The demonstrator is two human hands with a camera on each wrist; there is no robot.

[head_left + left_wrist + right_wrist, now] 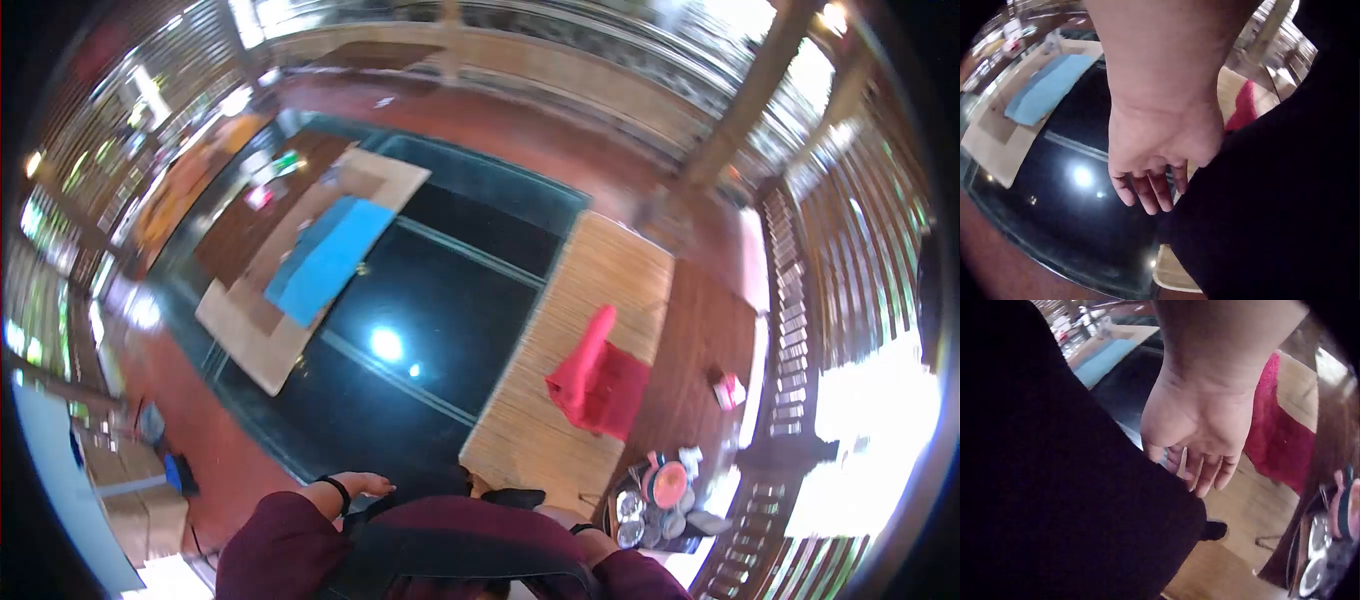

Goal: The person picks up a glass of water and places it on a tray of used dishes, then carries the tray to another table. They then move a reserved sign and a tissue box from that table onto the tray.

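Observation:
My left hand (372,485) hangs at my side with its fingers loosely bent. Nothing is held in this hand (1163,140), which is beside my dark clothing in the left wrist view. The right hand (1200,431) also hangs with relaxed fingers and holds nothing; in the head view it is mostly hidden by my body. Ahead to the right, a crumpled red cloth (610,390) lies on a tan slatted mat (530,400). On the left, a folded blue cloth (335,262) lies on a flattened cardboard piece (255,345).
Between mat and cardboard stretches a glossy black surface (430,320) reflecting a light. Several pans and dishes (665,485) are crowded at the lower right, beside brown wood (705,335). Cardboard boxes (140,500) stand at the left. Slatted walls (850,200) surround the area.

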